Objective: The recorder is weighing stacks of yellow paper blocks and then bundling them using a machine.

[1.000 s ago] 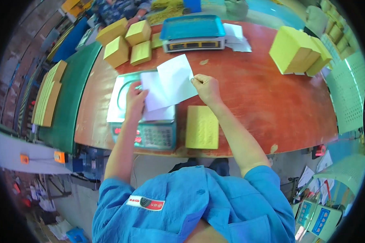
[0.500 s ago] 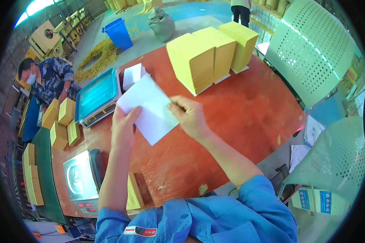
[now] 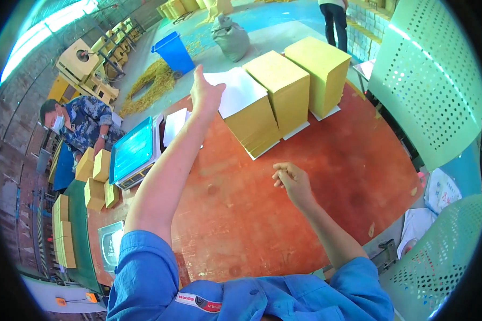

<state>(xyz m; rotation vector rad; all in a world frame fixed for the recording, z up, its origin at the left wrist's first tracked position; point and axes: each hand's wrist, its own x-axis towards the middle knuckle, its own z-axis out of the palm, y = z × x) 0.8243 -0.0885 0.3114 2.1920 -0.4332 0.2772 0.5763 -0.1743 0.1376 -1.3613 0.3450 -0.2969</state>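
A white sheet of paper (image 3: 235, 88) lies on top of the nearest of three tall yellow paper stacks, and covers its top. At that sheet's left edge is my left hand (image 3: 206, 96), its thumb and a finger spread apart; its other fingers are partly hidden. The stack's yellow side (image 3: 254, 125) shows below the sheet. My right hand (image 3: 293, 184) hovers over the red table (image 3: 241, 214) in front of the stacks, fingers curled in with nothing visible in them. The middle stack (image 3: 286, 91) and the far right stack (image 3: 321, 75) have bare yellow tops.
A scale with a blue tray (image 3: 134, 150) stands at the left, with white paper (image 3: 174, 127) beside it. Yellow blocks (image 3: 95, 192) sit near a seated co-worker (image 3: 85, 123). A second scale (image 3: 111, 243) is partly behind my left arm. Perforated green chairs (image 3: 428, 85) border the right.
The white sheet has gone from between my hands onto the nearest stack. My left hand has moved forward to it; my right hand has let go and drawn back right. The view has shifted.
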